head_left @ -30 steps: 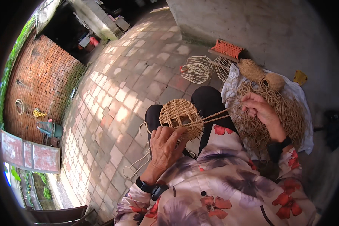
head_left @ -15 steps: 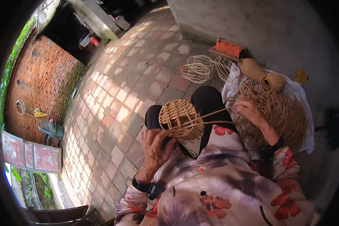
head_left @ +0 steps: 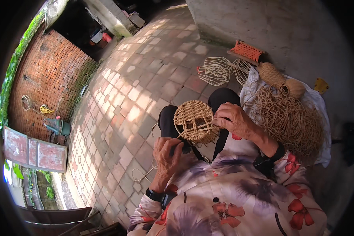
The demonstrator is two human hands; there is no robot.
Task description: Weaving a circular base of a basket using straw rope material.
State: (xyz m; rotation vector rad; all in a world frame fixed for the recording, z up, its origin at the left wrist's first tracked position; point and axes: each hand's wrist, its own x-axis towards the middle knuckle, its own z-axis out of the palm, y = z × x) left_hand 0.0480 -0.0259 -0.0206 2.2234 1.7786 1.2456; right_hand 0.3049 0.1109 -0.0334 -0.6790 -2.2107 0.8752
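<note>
1. Basket (head_left: 195, 122), small and half woven of tan cord over a wire frame, is my landmark; it sits above the knees, between both hands, tilted so its round end faces up at the camera.
2. Right of the basket, the biggest thing is a loose heap of tan cord (head_left: 289, 122) on a white cloth (head_left: 322, 114) spread over the paving. I judge it lies there so fresh cord stays within reach of the working hand.
3. Beyond the basket, bare white wire frames (head_left: 215, 70) lie on the brick floor, with a flat orange mesh piece (head_left: 246, 50) further off by the concrete step.
4. Beyond the heap, up and to the right of the basket, two wound cord bundles (head_left: 281, 80) rest on the cloth; a small yellow tag-like piece (head_left: 321, 85) lies just past them, too small for me to read.
5. Right hand (head_left: 234, 120) touches the basket's right rim, its fingers pressed together in a pinch on the weave or a strand there.
6. Left hand (head_left: 170, 151), just below the basket, has fingers curled shut on a dark object under the basket; I cannot tell what it is. A watch (head_left: 155, 194) is on that wrist.
</note>
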